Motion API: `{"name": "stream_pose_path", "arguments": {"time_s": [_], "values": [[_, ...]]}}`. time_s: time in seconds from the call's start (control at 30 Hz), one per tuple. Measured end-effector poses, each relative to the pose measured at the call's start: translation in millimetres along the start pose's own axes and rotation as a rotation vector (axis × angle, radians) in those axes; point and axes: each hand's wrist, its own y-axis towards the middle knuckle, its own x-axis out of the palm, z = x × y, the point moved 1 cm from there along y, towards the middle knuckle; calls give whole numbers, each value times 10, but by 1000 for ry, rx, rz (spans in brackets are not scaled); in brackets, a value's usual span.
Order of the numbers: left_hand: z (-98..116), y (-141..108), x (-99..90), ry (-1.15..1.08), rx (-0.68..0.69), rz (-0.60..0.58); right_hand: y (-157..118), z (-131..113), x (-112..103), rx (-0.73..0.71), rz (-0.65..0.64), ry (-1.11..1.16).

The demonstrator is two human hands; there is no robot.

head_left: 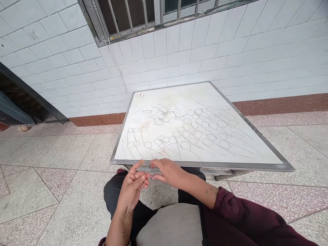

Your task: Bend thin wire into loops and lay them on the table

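Observation:
In front of my lap, my left hand (135,184) pinches a thin wire (147,168) between thumb and fingers, its index finger raised. The wire stands nearly upright. Just to the right of it, my right hand (164,170) has its thumb and fingers apart, the fingertips close to the wire; whether they touch it I cannot tell. Beyond both hands, a white-topped table (123,150) with a metal rim bears many thin wires with a round loop at one end (211,137). Farther back lies a tangled heap of bent wires (162,114).
A small red-and-white object (141,95) sits at the table's far left corner. Behind the table rises a white tiled wall (164,65) with a barred window (143,15). A dark doorway (15,99) opens at the left. The floor (74,184) is speckled stone tile.

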Motion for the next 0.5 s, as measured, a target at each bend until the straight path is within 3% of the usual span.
{"name": "stream_pose_path", "arguments": {"time_s": [0.2,0.33,0.4,0.5], "values": [[-7,0,-1,-126,31,42,-52,27,292,31,10,123],[14,-39,26,-126,23,52,-22,53,314,115,288,128],[29,-66,52,-122,12,36,10,50,299,76,362,95],[49,-94,87,-133,1,9,47,26,310,-16,291,84]]}}
